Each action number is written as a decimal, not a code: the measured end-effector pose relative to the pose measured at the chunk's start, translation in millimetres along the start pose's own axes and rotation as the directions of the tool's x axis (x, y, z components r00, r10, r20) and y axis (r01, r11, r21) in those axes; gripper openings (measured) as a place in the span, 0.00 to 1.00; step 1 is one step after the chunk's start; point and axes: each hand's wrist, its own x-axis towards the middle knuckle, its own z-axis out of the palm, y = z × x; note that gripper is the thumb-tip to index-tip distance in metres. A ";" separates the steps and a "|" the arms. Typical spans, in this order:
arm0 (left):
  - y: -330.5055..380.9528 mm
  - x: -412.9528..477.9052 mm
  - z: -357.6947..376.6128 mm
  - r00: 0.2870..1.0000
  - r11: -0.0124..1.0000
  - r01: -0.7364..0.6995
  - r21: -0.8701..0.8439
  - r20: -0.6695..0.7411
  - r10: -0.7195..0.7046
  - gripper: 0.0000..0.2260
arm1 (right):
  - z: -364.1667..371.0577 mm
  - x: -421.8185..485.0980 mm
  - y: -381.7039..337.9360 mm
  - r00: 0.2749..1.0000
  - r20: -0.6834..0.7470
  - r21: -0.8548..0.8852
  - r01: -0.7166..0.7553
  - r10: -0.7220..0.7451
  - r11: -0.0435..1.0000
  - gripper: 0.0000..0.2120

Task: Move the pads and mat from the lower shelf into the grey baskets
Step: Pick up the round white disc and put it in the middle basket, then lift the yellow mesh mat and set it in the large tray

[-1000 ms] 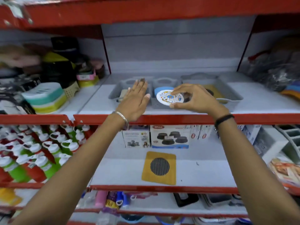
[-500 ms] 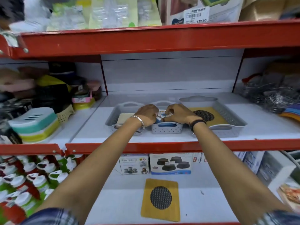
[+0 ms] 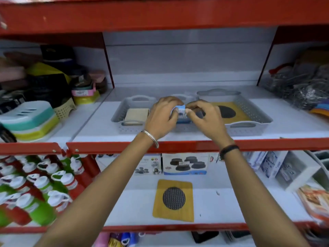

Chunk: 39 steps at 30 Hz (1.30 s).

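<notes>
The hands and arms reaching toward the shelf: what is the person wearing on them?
Both forearms are bare, with no sleeves in view. The left hand has a thin silver metal bangle around the wrist. The right hand has a narrow black band around its wrist. No gloves, and I can make out no rings.

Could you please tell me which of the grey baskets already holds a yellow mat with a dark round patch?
The large right-hand basket; the left basket holds only a beige pad.
</notes>
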 end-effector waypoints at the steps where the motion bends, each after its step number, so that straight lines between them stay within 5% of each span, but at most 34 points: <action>1: 7.6 -14.2 1.7 0.998 0.998 -0.018 -0.067 -0.061 0.014 0.13 | 0.6 -18.6 -5.6 0.998 -0.061 0.064 0.020 -0.016 0.998 0.07; 7: 35.2 -108.8 33.1 0.927 0.952 0.047 -0.303 -0.342 -0.154 0.07 | 21.9 -119.1 6.0 0.982 -0.002 0.236 -0.181 0.187 0.955 0.05; 13: 10.8 -205.2 91.7 0.908 0.902 0.418 -0.103 0.008 -0.420 0.09 | 58.1 -204.5 64.2 0.821 0.266 0.001 -0.524 0.505 0.852 0.07; 15: -2.5 -234.3 112.2 0.812 0.831 0.555 0.042 0.187 -0.552 0.13 | 72.2 -229.3 79.3 0.697 0.399 -0.128 -0.601 0.596 0.789 0.12; 20: -27.0 -278.5 142.8 0.368 0.574 0.705 0.416 0.478 -0.798 0.21 | 97.5 -270.6 101.8 0.440 0.553 -0.408 -0.598 0.708 0.690 0.22; 24: -30.9 -286.3 160.6 0.340 0.523 0.746 0.412 0.439 -0.832 0.17 | 113.8 -278.2 111.2 0.345 0.510 -0.396 -0.719 0.788 0.571 0.18; 28: -46.2 -282.1 161.9 0.142 0.267 0.924 0.274 0.404 -0.904 0.19 | 111.0 -272.0 121.0 0.295 0.499 -0.180 -0.884 0.815 0.431 0.07; 30: -47.3 -284.7 155.8 0.153 0.237 0.956 0.174 0.395 -0.906 0.16 | 104.0 -274.5 124.4 0.340 0.510 -0.093 -0.891 0.790 0.444 0.16; 34: -23.3 -296.3 134.8 0.247 0.226 0.969 -0.101 0.349 -0.904 0.11 | 85.1 -286.9 107.7 0.448 0.500 0.055 -0.870 0.741 0.489 0.07; 39: 6.8 -292.6 89.5 0.455 0.363 0.876 -0.316 0.300 -0.838 0.12 | 47.3 -274.7 69.4 0.628 0.474 0.232 -0.765 0.617 0.600 0.07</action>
